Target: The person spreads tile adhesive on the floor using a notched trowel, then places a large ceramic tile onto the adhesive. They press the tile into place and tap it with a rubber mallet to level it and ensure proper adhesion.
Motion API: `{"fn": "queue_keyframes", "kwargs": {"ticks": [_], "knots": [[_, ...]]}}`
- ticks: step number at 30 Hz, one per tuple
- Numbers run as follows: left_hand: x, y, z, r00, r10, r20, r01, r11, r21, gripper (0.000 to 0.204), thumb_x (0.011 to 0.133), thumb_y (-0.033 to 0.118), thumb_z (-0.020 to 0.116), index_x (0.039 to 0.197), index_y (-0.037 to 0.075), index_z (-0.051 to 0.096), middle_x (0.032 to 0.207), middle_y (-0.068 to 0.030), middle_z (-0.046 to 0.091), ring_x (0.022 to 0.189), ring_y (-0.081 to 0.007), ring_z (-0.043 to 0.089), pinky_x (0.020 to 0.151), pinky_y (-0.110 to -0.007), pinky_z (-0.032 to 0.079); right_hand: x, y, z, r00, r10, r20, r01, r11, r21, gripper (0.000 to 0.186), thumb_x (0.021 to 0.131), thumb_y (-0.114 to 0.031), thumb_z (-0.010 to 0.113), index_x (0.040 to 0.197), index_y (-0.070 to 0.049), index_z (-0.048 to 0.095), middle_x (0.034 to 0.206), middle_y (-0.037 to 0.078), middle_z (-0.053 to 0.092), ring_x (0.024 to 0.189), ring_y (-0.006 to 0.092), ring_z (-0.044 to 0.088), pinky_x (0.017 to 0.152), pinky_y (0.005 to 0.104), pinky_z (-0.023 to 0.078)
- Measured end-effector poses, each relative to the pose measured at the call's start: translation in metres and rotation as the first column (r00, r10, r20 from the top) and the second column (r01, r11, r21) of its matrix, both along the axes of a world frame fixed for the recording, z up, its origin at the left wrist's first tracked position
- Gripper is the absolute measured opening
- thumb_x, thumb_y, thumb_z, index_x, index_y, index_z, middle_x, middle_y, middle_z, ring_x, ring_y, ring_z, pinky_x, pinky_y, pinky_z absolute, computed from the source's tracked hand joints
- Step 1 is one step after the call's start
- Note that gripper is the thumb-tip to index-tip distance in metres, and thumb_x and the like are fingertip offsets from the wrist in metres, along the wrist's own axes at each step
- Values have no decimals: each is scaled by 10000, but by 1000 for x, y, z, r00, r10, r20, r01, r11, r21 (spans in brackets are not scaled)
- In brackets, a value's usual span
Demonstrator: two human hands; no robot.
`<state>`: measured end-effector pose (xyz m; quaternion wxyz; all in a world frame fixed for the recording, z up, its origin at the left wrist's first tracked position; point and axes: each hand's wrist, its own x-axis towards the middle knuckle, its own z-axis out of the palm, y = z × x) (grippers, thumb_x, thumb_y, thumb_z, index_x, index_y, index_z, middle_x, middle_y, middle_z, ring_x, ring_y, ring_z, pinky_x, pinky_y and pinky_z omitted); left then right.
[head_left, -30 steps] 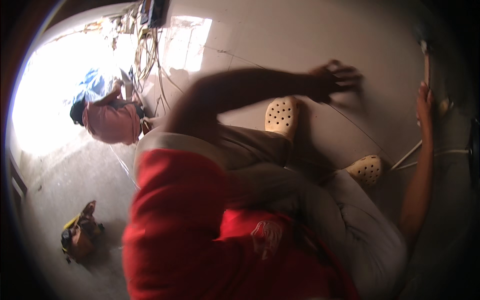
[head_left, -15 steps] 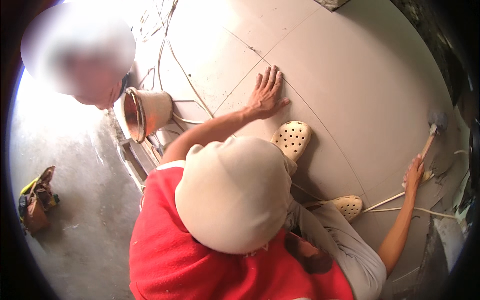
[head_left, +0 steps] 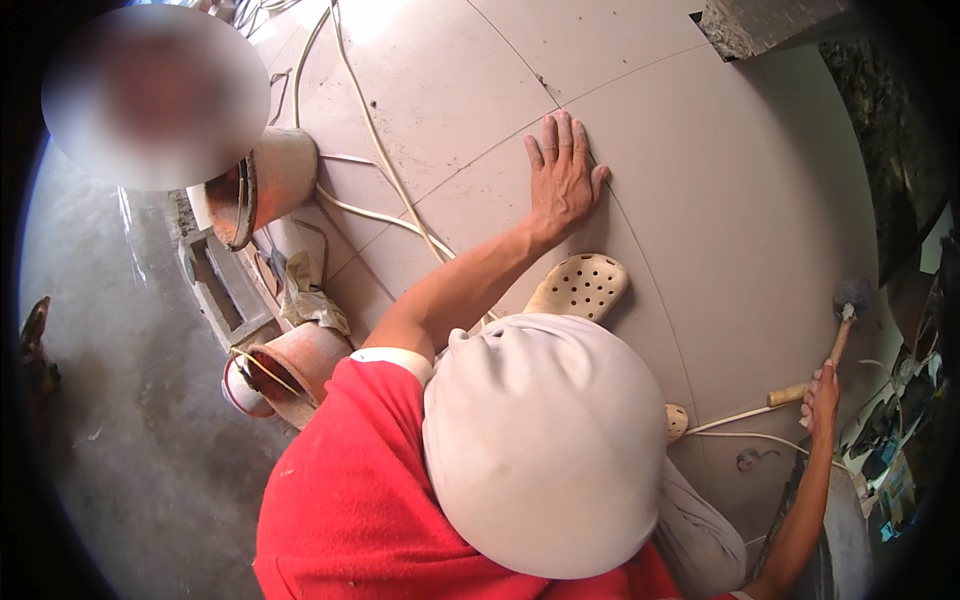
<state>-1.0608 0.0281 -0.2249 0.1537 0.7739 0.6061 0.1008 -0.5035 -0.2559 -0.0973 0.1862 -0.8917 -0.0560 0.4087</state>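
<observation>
Neither of my hands is in view. Below me a co-worker in a cream cap (head_left: 545, 450) and red shirt (head_left: 340, 480) crouches on large beige floor tiles (head_left: 720, 190). The co-worker's left hand (head_left: 565, 185) lies flat near a tile joint, fingers spread. Around the wooden handle of a mallet (head_left: 838, 335) the co-worker's right hand (head_left: 822, 400) is closed; the mallet's dark grey head (head_left: 853, 293) is at the tile surface on the right. Beside that hand is another yellowish tool handle (head_left: 788, 394). A holed clog (head_left: 583, 285) shows ahead of the cap.
On the left are a dirty bucket (head_left: 285, 175), a second bucket (head_left: 310, 360) and a hollow block (head_left: 225, 290). A pale cable (head_left: 375, 140) crosses the tiles. Another person's blurred head (head_left: 150, 100) fills the upper left. A rough slab (head_left: 765, 25) and rubble (head_left: 890, 480) border the right.
My view has shifted. The co-worker's cap now sits lower and further right, covering most of the second clog. The second bucket and hollow block show more fully. The co-worker still grips the mallet.
</observation>
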Motion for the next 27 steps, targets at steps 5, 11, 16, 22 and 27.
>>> {"fn": "queue_keyframes", "kwargs": {"ticks": [5, 11, 16, 22, 27], "knots": [[13, -4, 7, 997, 4, 77, -4, 1000, 1, 956, 980, 529, 579, 1590, -130, 249, 1695, -338, 137, 1598, -485, 52, 1250, -688, 54, -15, 16, 1, 988, -154, 4, 154, 988, 11, 494, 1014, -635, 575, 1107, -150, 567, 694, -61, 406, 467, 71, 352, 389, 257, 281], [24, 34, 1, 995, 20, 95, -24, 999, 43, 965, 969, 532, 607, 1589, -124, 264, 1686, -333, 189, 1597, -475, 94, 1242, -704, 54, -30, 27, 5, 983, -183, -9, 183, 982, 48, 442, 1057, -580, 540, 1027, -139, 532, 658, -68, 385, 458, 55, 322, 372, 244, 277], [56, 77, -6, 963, -266, 44, 253, 947, 200, 813, 993, 449, 574, 1580, -62, 338, 1674, -263, 289, 1579, -438, 204, 1240, -704, 118, -49, 32, -1, 977, -211, -19, 212, 973, 90, 454, 1047, -596, 547, 1024, -142, 536, 659, -70, 376, 466, 55, 316, 384, 244, 249], [132, 156, -25, 921, -387, 50, 357, 887, 293, 740, 1001, 444, 513, 1576, -3, 383, 1672, -191, 333, 1574, -371, 250, 1247, -693, 146, -57, 34, -9, 965, -260, -28, 262, 959, 105, 491, 1035, -615, 552, 1062, -126, 526, 678, -67, 370, 474, 61, 311, 395, 251, 251], [158, 185, -38, 914, -404, 17, 371, 855, 362, 693, 1036, 451, 470, 1577, 23, 403, 1680, -160, 342, 1590, -327, 234, 1273, -640, 138, -62, 35, -9, 965, -262, -4, 261, 959, 107, 513, 1035, -620, 547, 1133, -117, 531, 703, -50, 384, 494, 66, 329, 411, 256, 279]]}}
